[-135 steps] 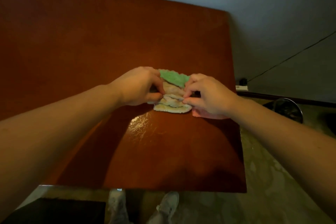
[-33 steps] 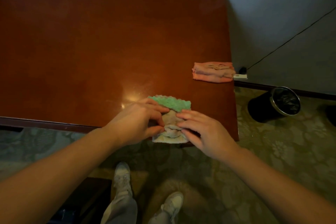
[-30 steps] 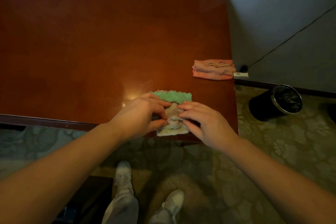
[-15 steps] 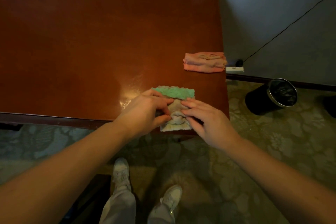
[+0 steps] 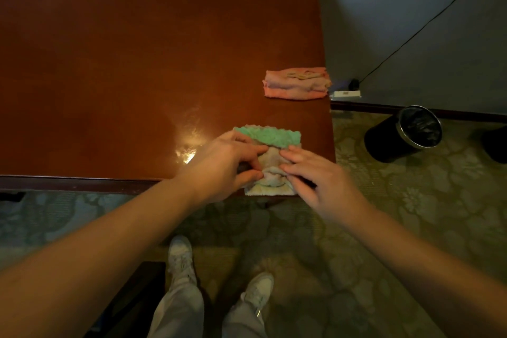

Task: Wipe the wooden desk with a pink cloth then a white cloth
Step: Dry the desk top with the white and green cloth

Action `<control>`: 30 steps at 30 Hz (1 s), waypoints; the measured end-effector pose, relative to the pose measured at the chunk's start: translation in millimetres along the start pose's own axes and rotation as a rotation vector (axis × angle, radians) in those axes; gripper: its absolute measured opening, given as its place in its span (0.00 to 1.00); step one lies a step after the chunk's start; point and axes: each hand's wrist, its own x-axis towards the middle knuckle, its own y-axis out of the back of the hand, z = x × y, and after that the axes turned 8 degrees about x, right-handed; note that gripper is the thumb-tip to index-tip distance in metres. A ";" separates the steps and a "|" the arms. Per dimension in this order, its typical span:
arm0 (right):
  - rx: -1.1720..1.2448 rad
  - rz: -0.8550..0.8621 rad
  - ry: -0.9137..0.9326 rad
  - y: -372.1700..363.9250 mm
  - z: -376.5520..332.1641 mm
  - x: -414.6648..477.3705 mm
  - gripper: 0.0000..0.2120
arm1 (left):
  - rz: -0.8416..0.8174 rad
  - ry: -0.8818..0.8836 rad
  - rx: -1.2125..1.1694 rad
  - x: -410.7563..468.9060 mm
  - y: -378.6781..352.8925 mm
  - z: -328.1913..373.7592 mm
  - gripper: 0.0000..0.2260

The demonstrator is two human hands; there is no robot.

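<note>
A folded white cloth (image 5: pixel 270 166) with a green scalloped far edge lies at the near edge of the wooden desk (image 5: pixel 137 63), its near end slightly over the rim. My left hand (image 5: pixel 225 164) grips the cloth's left side between curled fingers and thumb. My right hand (image 5: pixel 315 175) presses on its right side with fairly straight fingers. A folded pink cloth (image 5: pixel 296 84) lies by itself near the desk's right edge, farther from me.
A wet, shiny patch (image 5: pixel 188 145) shows on the desk left of the white cloth. A black waste bin (image 5: pixel 403 133) stands on the patterned carpet to the right. A power strip (image 5: pixel 345 94) and cable lie by the wall. My shoes (image 5: pixel 181 258) are below the desk edge.
Both hands have pulled the white cloth from beside the pink cloth back to the desk's near edge. Over the last second it has barely shifted.
</note>
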 end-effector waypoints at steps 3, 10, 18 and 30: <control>-0.018 -0.044 0.025 2.4 5.4 -7.4 0.16 | -0.029 -0.018 -0.026 1.5 0.8 1.4 0.05; -0.041 0.038 -0.001 12.1 18.6 3.6 0.16 | 0.001 -0.016 0.023 26.6 0.8 5.4 0.05; -0.034 0.061 0.009 15.0 30.9 -7.6 0.15 | 0.008 -0.028 -0.030 32.2 -5.8 16.4 0.06; -0.052 0.075 -0.021 26.5 38.9 -20.2 0.15 | 0.016 -0.073 -0.035 44.2 -19.5 31.2 0.05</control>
